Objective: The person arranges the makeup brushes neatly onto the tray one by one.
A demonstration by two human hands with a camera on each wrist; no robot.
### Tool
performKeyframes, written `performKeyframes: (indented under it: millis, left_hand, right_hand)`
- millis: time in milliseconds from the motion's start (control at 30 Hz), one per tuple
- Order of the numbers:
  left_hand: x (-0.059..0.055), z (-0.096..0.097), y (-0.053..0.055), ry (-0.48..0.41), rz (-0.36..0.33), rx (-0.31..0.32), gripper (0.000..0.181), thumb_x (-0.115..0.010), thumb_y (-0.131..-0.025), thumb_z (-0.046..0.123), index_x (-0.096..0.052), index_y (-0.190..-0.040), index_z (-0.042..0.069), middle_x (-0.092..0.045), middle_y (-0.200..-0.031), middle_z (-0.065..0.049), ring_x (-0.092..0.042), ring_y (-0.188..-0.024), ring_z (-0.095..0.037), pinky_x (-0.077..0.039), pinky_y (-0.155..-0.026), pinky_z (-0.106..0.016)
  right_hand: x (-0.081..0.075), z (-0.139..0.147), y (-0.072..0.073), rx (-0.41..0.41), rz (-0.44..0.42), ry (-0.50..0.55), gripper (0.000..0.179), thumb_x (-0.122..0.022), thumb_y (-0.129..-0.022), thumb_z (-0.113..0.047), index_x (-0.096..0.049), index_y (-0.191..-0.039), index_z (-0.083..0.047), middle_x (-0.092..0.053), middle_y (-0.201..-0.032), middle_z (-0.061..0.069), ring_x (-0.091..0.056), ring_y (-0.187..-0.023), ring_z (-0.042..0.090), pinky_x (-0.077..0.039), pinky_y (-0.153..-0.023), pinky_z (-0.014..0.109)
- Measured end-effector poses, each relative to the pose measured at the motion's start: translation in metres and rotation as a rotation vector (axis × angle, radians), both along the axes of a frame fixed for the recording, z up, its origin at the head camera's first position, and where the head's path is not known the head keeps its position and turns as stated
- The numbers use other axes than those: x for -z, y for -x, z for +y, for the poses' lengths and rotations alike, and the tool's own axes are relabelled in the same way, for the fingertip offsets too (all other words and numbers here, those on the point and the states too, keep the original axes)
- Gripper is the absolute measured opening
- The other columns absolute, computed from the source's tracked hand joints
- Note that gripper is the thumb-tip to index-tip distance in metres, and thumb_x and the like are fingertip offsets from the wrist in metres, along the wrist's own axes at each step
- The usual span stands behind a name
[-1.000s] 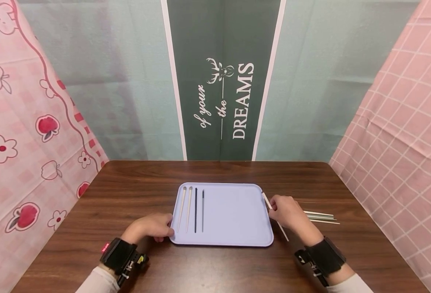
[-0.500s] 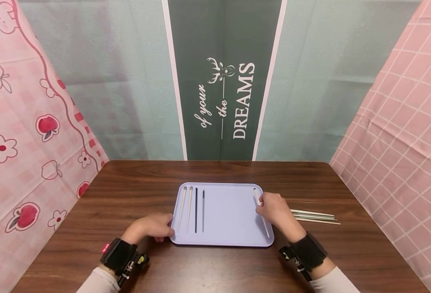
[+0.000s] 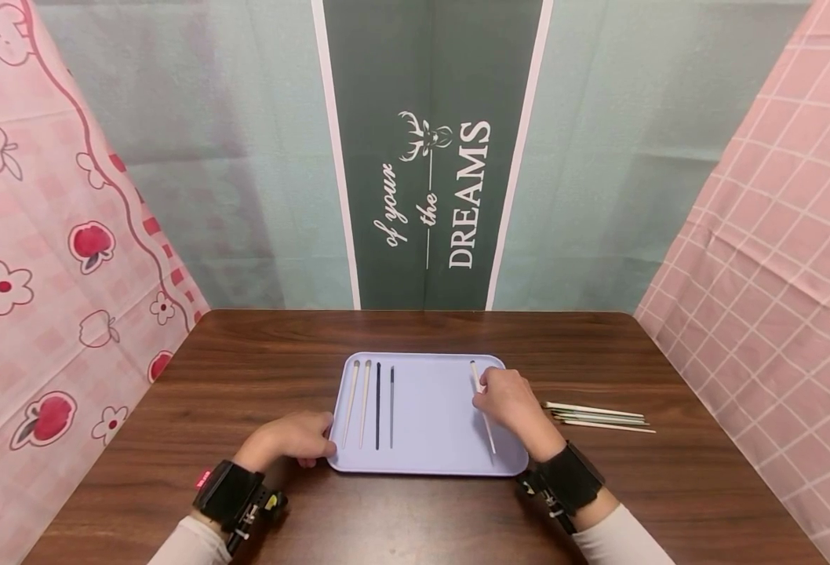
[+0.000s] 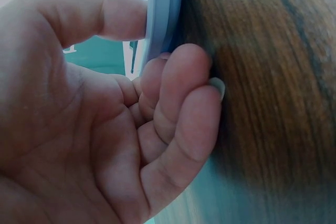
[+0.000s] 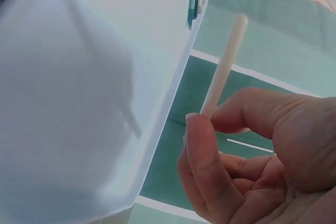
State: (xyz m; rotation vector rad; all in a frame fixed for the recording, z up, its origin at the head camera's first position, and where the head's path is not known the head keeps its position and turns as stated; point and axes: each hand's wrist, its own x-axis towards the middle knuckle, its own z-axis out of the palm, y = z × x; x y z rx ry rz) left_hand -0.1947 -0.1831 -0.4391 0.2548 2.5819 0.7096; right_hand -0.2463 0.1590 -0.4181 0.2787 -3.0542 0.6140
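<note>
My right hand (image 3: pixel 505 396) pinches a slim cream paintbrush (image 3: pixel 485 422) between thumb and fingertips, over the right part of the lilac tray (image 3: pixel 429 472). In the right wrist view the brush's rounded pale end (image 5: pixel 231 45) sticks up from the pinch, and a shadow falls on the tray. At the tray's left edge, my left hand (image 3: pixel 300 436) grips the rim, thumb on top and curled fingers (image 4: pixel 184 77) against the outer side. Lined up inside the tray's left part are two cream brushes (image 3: pixel 364 404), a black brush (image 3: pixel 377 408) and a thin grey brush with a dark head (image 3: pixel 391 408).
Several more brushes (image 3: pixel 602 417) lie in a loose bundle on the brown wooden table (image 3: pixel 415 518), right of the tray. A green and teal curtain (image 3: pixel 425 290) hangs behind the table, with pink cloths (image 3: pixel 775 314) at both sides.
My right hand has carried the cream paintbrush leftward, from beside the tray's right rim to over its right part. The bundle shows more fully now. My left hand stays on the rim.
</note>
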Motion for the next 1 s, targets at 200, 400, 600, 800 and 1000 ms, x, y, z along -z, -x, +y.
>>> performKeyframes:
  millis: [200, 400, 600, 800, 1000]
  left_hand:
    - [-0.002, 0.001, 0.000, 0.002, 0.006, -0.005, 0.017, -0.070, -0.082, 0.012, -0.054, -0.084, 0.008, -0.059, -0.067, -0.006, -0.060, -0.055, -0.019, -0.051, -0.052, -0.031]
    - [-0.002, 0.001, -0.001, 0.001, 0.007, -0.001, 0.017, -0.070, -0.082, 0.012, -0.054, -0.084, 0.008, -0.059, -0.067, -0.006, -0.060, -0.055, -0.019, -0.052, -0.052, -0.032]
    - [-0.002, 0.000, 0.000, 0.005, 0.002, 0.001, 0.016, -0.070, -0.082, 0.013, -0.055, -0.084, 0.008, -0.059, -0.067, -0.005, -0.059, -0.055, -0.018, -0.051, -0.052, -0.031]
    - [-0.001, 0.001, 0.000, 0.011, -0.003, -0.006, 0.016, -0.070, -0.082, 0.013, -0.055, -0.083, 0.009, -0.060, -0.067, -0.005, -0.059, -0.055, -0.018, -0.050, -0.051, -0.030]
    - [0.000, 0.000, 0.000, 0.011, 0.009, 0.001, 0.016, -0.071, -0.081, 0.014, -0.055, -0.083, 0.009, -0.060, -0.066, -0.005, -0.059, -0.054, -0.018, -0.049, -0.050, -0.030]
  right_hand:
    - [-0.002, -0.009, 0.002, -0.014, 0.010, 0.013, 0.011, -0.070, -0.080, -0.010, -0.069, -0.088, -0.003, -0.064, -0.077, 0.006, -0.056, -0.067, 0.021, -0.045, -0.058, 0.031]
    - [-0.001, -0.018, 0.002, -0.022, 0.006, 0.013, 0.005, -0.070, -0.079, -0.010, -0.066, -0.081, -0.005, -0.060, -0.071, 0.003, -0.053, -0.063, 0.020, -0.043, -0.055, 0.030]
    - [-0.002, -0.026, 0.002, -0.025, 0.004, 0.012, 0.009, -0.070, -0.079, -0.010, -0.063, -0.074, -0.007, -0.055, -0.065, 0.002, -0.051, -0.062, 0.020, -0.041, -0.055, 0.029]
    - [-0.003, -0.035, 0.002, -0.016, -0.032, 0.026, 0.008, -0.070, -0.081, -0.011, -0.064, -0.079, -0.006, -0.057, -0.067, 0.003, -0.051, -0.062, 0.019, -0.041, -0.054, 0.028]
    - [-0.002, -0.045, 0.003, -0.032, -0.038, 0.038, 0.012, -0.069, -0.080, -0.010, -0.060, -0.073, -0.006, -0.051, -0.065, 0.002, -0.049, -0.062, 0.020, -0.040, -0.054, 0.029]
